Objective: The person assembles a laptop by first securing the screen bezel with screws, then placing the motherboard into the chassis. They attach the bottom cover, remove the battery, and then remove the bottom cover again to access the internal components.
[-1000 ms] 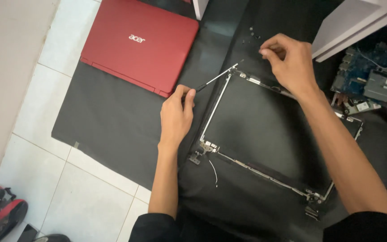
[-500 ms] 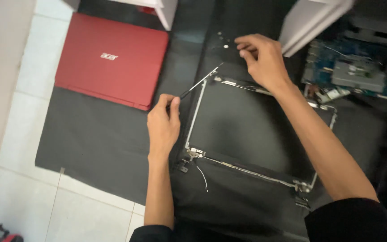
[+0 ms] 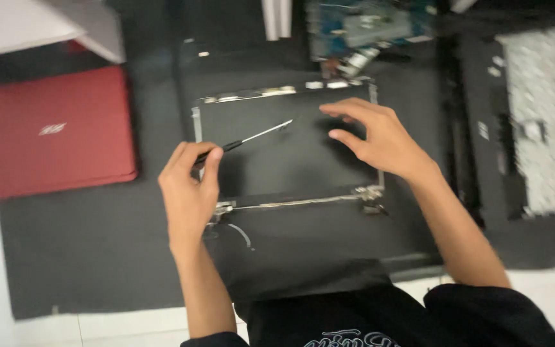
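Two hands are at work in the head view, the only one there is. The left hand (image 3: 191, 189) has its grip closed around the black handle of a thin screwdriver (image 3: 246, 141), and the metal shaft points up and to the right, with its tip over the dark laptop screen panel (image 3: 290, 160). I cannot tell whether the tip touches the panel or only floats above it, because the picture is blurred. The right hand (image 3: 380, 138) is above the right half of the same panel with fingers spread and a little curled; its grip is open and holds nothing, and whether the fingertips touch the surface is not clear.

The panel lies flat on a black mat (image 3: 85, 257) on the white tiled floor (image 3: 123, 324), directly in front of the person. Its metal side brackets and both hinges (image 3: 370, 195) are bare, with no bezel or cover around them, and a thin loose cable (image 3: 242, 234) curls out near the left hinge. So, as I judge it, the disassembly is already well advanced: the screen is separated from the machine. A blue circuit board (image 3: 367, 26) lies just beyond the top edge of the panel, and a keyboard part (image 3: 541, 122) lies well to the right, both also taken out. A closed red laptop (image 3: 56, 132) lies to the left, untouched. What remains seems to be work on the brackets, but no screws are visible clearly enough to count.
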